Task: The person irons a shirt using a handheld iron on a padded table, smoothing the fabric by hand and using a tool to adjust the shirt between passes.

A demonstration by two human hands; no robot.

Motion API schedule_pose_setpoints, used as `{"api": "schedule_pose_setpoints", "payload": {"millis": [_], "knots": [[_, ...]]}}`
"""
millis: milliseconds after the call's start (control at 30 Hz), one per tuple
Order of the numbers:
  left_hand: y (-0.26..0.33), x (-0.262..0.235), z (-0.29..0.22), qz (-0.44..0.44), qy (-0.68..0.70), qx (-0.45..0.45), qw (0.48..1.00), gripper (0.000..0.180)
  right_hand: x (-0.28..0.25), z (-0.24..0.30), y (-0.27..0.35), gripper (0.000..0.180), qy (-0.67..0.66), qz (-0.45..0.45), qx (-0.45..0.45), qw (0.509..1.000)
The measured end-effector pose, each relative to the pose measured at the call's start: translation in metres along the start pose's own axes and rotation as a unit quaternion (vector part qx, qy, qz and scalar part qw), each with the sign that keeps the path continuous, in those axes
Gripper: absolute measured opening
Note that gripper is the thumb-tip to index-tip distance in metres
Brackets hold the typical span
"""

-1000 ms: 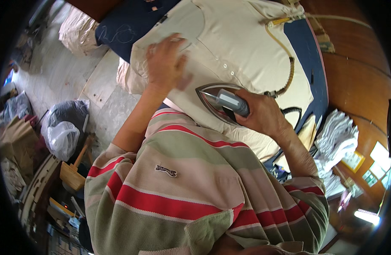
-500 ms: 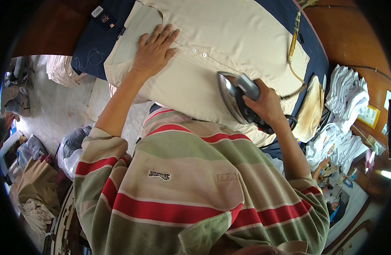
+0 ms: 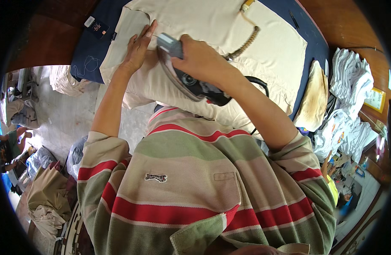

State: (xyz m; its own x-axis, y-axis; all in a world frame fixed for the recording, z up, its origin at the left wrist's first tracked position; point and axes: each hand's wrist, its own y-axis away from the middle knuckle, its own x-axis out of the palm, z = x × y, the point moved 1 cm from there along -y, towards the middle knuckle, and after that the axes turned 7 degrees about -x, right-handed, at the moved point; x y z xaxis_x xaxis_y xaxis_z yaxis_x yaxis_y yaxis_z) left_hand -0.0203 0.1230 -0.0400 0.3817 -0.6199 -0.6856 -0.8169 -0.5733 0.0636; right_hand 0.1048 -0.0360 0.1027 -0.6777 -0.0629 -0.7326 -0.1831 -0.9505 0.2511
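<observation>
A cream buttoned shirt (image 3: 276, 55) lies spread over a navy cloth (image 3: 103, 46) on the table in front of me. My right hand (image 3: 202, 61) is wrapped round the handle of a clothes iron (image 3: 185, 78), whose front end points away from me at the shirt's left part. Whether its sole touches the fabric I cannot tell. Just left of the iron, my left hand (image 3: 138, 49) rests on its edge by the shirt's opening, fingers stretched out and holding nothing. The hand and iron hide the shirt's buttons. A coiled brown cord (image 3: 245, 43) runs across the shirt.
At the navy cloth's left lies a dark card tag (image 3: 96, 27) and loose thread. A scorched cream pad (image 3: 312, 95) stands at the table's right edge, beside stacked white garments (image 3: 350, 80). Bundled cloth (image 3: 49, 191) and plastic bags lie lower left. Another person's arm shows at lower right.
My right hand has carried the iron leftward and away from me, close to my left hand. My left hand has turned from palm-down onto its edge and shifted slightly left. The cord trails leftward.
</observation>
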Motion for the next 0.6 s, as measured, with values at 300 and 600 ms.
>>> {"api": "schedule_pose_setpoints", "payload": {"millis": [300, 600], "knots": [[0.01, 0.011, -0.015, -0.101, -0.221, 0.084, 0.966, 0.055, -0.054, -0.088, 0.125, 0.044, 0.006, 0.019, 0.11, 0.994], [0.022, -0.007, -0.017, -0.095, -0.187, 0.124, 0.97, 0.016, -0.066, -0.132, 0.195, 0.04, 0.014, 0.016, 0.116, 0.993]]}}
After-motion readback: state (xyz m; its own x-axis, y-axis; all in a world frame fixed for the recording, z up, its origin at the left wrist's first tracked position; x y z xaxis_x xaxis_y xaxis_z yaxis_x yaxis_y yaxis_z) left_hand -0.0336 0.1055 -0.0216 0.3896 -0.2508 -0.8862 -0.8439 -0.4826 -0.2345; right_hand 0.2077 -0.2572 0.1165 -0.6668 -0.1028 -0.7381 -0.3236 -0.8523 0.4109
